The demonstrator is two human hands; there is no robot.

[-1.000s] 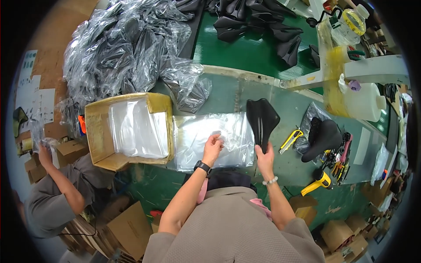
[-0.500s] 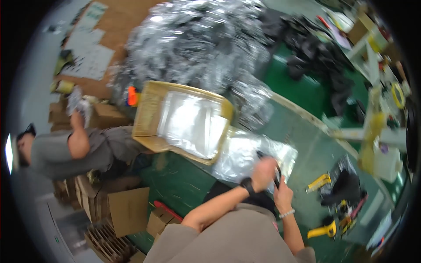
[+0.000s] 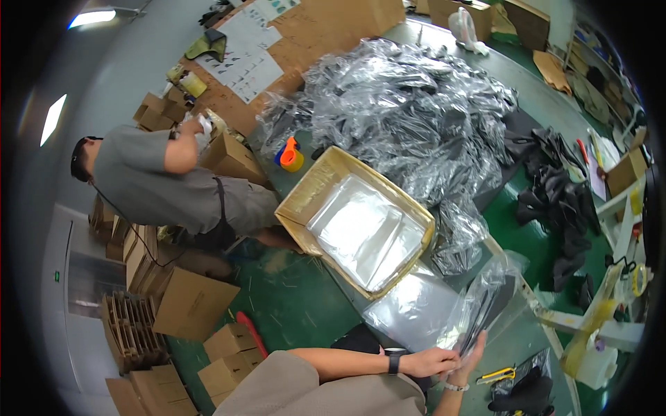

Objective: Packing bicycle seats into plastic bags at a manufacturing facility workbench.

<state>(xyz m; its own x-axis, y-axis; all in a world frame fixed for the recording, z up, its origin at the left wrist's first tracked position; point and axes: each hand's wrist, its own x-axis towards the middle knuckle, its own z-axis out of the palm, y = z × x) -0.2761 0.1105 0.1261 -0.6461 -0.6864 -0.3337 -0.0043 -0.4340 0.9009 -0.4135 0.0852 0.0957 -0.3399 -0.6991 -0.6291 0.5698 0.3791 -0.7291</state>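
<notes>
A clear plastic bag (image 3: 490, 295) with a dark, flat item inside stands up from my two hands, over the table's near edge. My left hand (image 3: 431, 362), with a black watch on its wrist, pinches the bag's lower end. My right hand (image 3: 472, 359), wearing a beaded bracelet, is wrapped round the same end from the right. Just left of the bag lies a flat stack of clear bags (image 3: 409, 308). An open carton (image 3: 304, 197) holding more flat clear bags (image 3: 361, 229) stands beyond it.
A big heap of bagged dark items (image 3: 409, 111) covers the table behind the carton. Dark pieces (image 3: 555, 201) lie at the right. A yellow cutter (image 3: 496, 375) is near my right hand. An orange tape dispenser (image 3: 290, 156) sits left of the heap. Another person (image 3: 187, 180) works at the left.
The view has swung, shifting the scene to the right. My hands, earlier over the bag stack with a dark item, now hold the filled bag upright at the table's near edge.
</notes>
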